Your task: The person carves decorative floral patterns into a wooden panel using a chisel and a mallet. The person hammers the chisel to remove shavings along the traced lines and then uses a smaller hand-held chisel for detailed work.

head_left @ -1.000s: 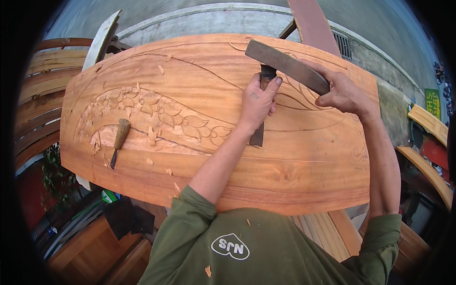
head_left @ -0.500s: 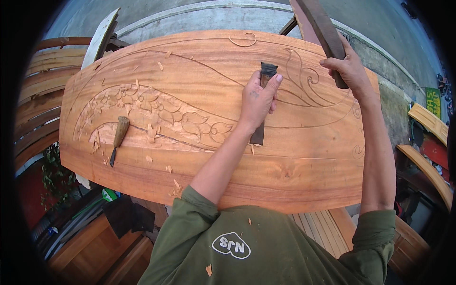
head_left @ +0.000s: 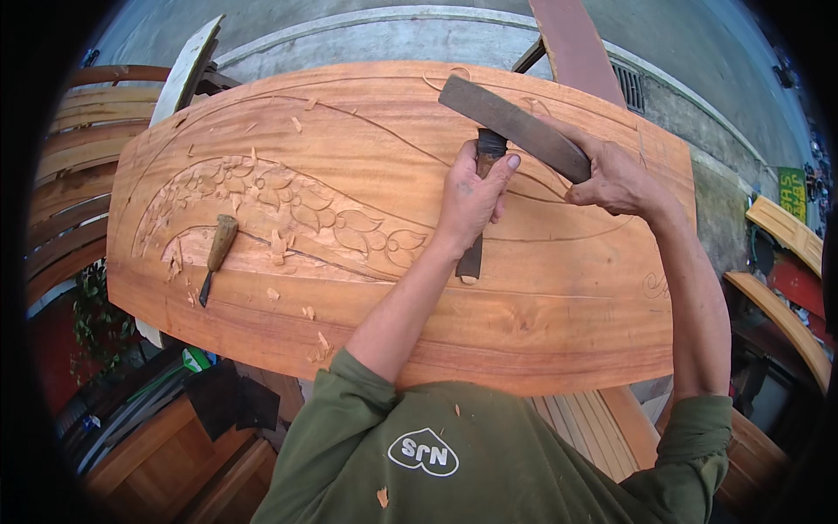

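Observation:
My left hand [head_left: 468,205] is wrapped around a wood chisel [head_left: 470,258] with black wrapping at its handle top. The wide blade points down at the carved wooden panel [head_left: 541,306], with a small pale chip [head_left: 469,280] at its edge. Above and to the right, my right hand [head_left: 621,179] grips a dark wooden bar used as a mallet [head_left: 511,122]. The bar's middle lies across the top of the chisel handle; whether they touch I cannot tell. A second, narrower chisel [head_left: 222,247] rests on the panel at the left, beside the carved flowers [head_left: 305,210].
Wood shavings [head_left: 278,247] are scattered over the panel's left half, and a thin curl [head_left: 434,80] lies near its far edge. Slatted wood [head_left: 92,166] stands at the left. Curved wooden pieces [head_left: 781,319] are at the right. A plank [head_left: 580,52] extends beyond the far edge.
My right hand has swung the bar down and left, from high at the upper right to the chisel's top. The left hand and chisel have shifted slightly toward me.

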Motion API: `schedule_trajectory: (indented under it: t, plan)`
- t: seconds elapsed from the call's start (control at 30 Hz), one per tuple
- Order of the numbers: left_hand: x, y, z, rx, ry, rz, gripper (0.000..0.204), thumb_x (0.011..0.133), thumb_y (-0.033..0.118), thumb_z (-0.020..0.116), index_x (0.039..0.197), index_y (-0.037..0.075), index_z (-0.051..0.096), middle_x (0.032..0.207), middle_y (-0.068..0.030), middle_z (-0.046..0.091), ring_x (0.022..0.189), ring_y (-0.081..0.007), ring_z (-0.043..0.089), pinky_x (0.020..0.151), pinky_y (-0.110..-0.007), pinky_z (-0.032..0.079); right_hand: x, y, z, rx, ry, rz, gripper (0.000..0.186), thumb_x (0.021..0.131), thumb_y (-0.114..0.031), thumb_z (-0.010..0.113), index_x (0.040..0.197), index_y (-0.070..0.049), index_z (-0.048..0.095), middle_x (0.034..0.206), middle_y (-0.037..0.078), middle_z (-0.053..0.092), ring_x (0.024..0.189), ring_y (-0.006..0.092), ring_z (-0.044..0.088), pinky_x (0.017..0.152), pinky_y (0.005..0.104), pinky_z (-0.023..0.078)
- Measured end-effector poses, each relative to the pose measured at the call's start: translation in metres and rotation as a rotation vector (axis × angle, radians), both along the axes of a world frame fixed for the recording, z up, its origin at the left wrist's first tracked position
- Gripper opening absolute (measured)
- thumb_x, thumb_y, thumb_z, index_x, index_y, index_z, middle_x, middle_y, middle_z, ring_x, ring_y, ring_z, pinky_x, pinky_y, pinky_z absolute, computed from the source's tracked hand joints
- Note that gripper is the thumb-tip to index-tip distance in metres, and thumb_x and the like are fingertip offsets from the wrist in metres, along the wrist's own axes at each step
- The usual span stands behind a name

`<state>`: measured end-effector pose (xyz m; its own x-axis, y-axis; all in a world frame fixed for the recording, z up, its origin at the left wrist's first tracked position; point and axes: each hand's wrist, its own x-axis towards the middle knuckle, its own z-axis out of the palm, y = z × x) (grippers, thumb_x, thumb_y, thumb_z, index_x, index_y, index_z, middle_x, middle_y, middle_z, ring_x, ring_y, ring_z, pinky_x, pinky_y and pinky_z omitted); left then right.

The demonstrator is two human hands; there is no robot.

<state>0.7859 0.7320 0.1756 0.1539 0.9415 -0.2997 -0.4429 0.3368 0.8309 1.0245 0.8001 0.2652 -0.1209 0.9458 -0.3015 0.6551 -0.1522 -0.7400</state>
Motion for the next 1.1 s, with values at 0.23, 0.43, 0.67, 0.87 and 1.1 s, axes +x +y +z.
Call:
schedule_trajectory:
  t: [0.23, 0.43, 0.67, 0.87, 1.1]
  plan:
    - [0.005, -0.002, 0.001, 0.039, 0.005, -0.031, 0.036, 0.105, 0.038, 0.077, 0.114, 0.010, 0.058, 0.074, 0.0037, 0.059, 0.051, -0.0041, 0.053, 0.043, -0.022, 0.040, -0.007, 0.015, 0.025, 0.200, 0.234, -0.330, 0.087, 0.085, -0.014, 0.080, 0.163, -0.004, 0.044, 0.093, 0.003, 0.069, 0.068, 0.0086, 0.065, 0.061, 0.0255, 0.055]
    - [0.000, -0.008, 0.000, 0.016, 0.011, 0.008, 0.037, 0.105, 0.035, 0.078, 0.117, 0.005, 0.059, 0.070, 0.0039, 0.057, 0.049, -0.0042, 0.051, 0.042, -0.022, 0.039, 0.012, 0.000, 0.008, -0.137, -0.157, 0.309, 0.101, 0.074, -0.012, 0.080, 0.168, -0.024, 0.046, 0.091, 0.006, 0.067, 0.071, 0.0165, 0.060, 0.065, 0.0337, 0.052]
    - [0.000, -0.004, -0.004, -0.019, 0.030, 0.002, 0.036, 0.105, 0.035, 0.077, 0.116, 0.005, 0.058, 0.069, 0.0031, 0.057, 0.047, -0.0046, 0.051, 0.041, -0.023, 0.040, -0.022, -0.006, 0.021, -0.230, -0.011, -0.056, 0.103, 0.076, -0.011, 0.078, 0.171, -0.021, 0.039, 0.086, 0.006, 0.066, 0.067, 0.0137, 0.059, 0.062, 0.0305, 0.050]
    - [0.003, -0.007, -0.002, -0.011, 0.051, 0.020, 0.038, 0.104, 0.037, 0.078, 0.115, 0.006, 0.059, 0.069, 0.0026, 0.057, 0.047, -0.0049, 0.051, 0.041, -0.023, 0.039, 0.013, 0.012, 0.009, 0.327, -0.123, 0.376, 0.103, 0.076, -0.010, 0.078, 0.171, -0.021, 0.039, 0.098, 0.008, 0.071, 0.067, 0.0141, 0.061, 0.064, 0.0303, 0.053]
    - [-0.004, -0.008, -0.001, -0.034, 0.054, 0.030, 0.037, 0.105, 0.037, 0.078, 0.114, 0.006, 0.059, 0.069, 0.0028, 0.057, 0.047, -0.0051, 0.051, 0.041, -0.023, 0.039, -0.004, -0.005, -0.001, -0.250, -0.234, 0.384, 0.103, 0.080, -0.011, 0.079, 0.172, -0.013, 0.035, 0.088, 0.008, 0.069, 0.067, 0.0126, 0.065, 0.061, 0.0287, 0.051]
